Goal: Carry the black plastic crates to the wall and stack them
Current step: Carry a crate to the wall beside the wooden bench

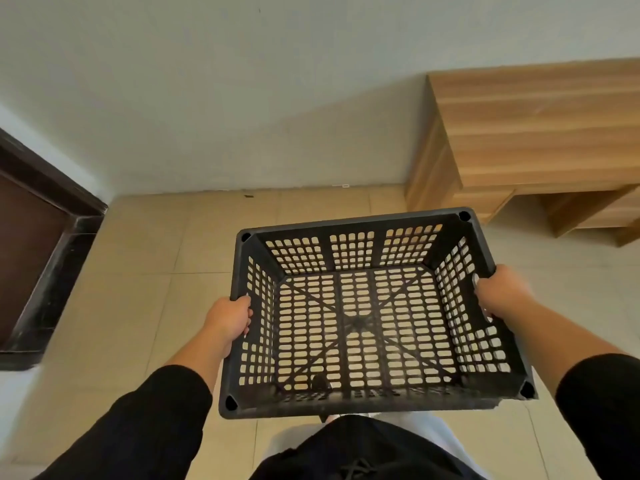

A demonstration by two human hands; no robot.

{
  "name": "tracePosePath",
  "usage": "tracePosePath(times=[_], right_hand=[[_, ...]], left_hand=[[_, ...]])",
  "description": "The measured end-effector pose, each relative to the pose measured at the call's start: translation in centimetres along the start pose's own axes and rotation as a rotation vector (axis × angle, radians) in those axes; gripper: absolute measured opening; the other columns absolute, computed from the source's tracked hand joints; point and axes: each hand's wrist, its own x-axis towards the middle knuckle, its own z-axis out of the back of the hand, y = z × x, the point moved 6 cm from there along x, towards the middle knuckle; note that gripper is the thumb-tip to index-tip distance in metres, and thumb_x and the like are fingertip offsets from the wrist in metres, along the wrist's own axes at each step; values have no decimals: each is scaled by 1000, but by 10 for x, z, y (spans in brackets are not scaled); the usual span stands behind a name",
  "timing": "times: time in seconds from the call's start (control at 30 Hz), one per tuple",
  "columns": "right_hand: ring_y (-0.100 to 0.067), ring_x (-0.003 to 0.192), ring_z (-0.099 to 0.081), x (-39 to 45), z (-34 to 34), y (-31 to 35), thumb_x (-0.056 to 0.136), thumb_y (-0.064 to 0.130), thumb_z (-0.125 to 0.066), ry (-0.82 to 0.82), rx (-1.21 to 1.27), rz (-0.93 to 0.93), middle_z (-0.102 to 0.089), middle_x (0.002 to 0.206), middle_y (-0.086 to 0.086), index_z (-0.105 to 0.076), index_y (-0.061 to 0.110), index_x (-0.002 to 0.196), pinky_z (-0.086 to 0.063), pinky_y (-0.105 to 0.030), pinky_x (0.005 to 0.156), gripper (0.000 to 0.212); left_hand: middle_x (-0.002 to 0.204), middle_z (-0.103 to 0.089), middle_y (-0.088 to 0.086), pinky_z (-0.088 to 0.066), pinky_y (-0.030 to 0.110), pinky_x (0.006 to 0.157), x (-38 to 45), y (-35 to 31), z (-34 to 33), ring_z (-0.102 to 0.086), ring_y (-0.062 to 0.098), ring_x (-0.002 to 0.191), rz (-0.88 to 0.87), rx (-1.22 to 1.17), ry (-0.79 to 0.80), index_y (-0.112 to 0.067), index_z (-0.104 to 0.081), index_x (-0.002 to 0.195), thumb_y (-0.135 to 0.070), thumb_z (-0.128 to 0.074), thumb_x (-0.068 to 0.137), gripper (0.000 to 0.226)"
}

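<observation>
I hold one empty black plastic crate (360, 221) with perforated walls and floor in front of my body, above the tiled floor. My left hand (228, 318) grips its left side wall, fingers hooked through the handle slot. On the opposite wall my right hand (500, 292) grips the same way. The crate is roughly level, tilted slightly down to the left. The white wall (242, 109) stands a short way ahead. No other crate shows in view.
A wooden desk (530, 133) stands against the wall at the right, close to the crate's far right corner. A dark door frame (52, 237) lies at the left. Beige floor tiles (166, 237) stretch between them to the wall's base.
</observation>
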Motion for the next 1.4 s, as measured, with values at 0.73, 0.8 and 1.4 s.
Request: tracePosePath(times=[0.73, 0.8, 1.4], right_hand=[[-36, 91, -70, 261, -38, 254, 101, 28, -59, 91, 106, -82, -69, 102, -15, -59, 9, 120, -61, -56, 85, 27], [-36, 93, -70, 287, -43, 275, 100, 35, -60, 93, 100, -66, -69, 105, -14, -58, 11, 125, -61, -56, 84, 34], [-25, 78, -64, 489, -177, 388, 104, 32, -56, 100, 56, -210, -67, 106, -12, -54, 9, 130, -49, -34, 60, 35]], left_hand=[[88, -70, 13, -54, 36, 68, 246, -257, -21, -63, 23, 73, 26, 124, -46, -3, -64, 109, -24, -51, 109, 24], [88, -69, 13, -52, 34, 66, 270, -278, -25, -63, 23, 74, 26, 137, -56, -3, -64, 110, -24, -50, 109, 25], [96, -68, 10, -51, 33, 69, 567, -366, -98, -62, 21, 83, 114, 185, 15, -6, -58, 131, -25, -48, 109, 31]])
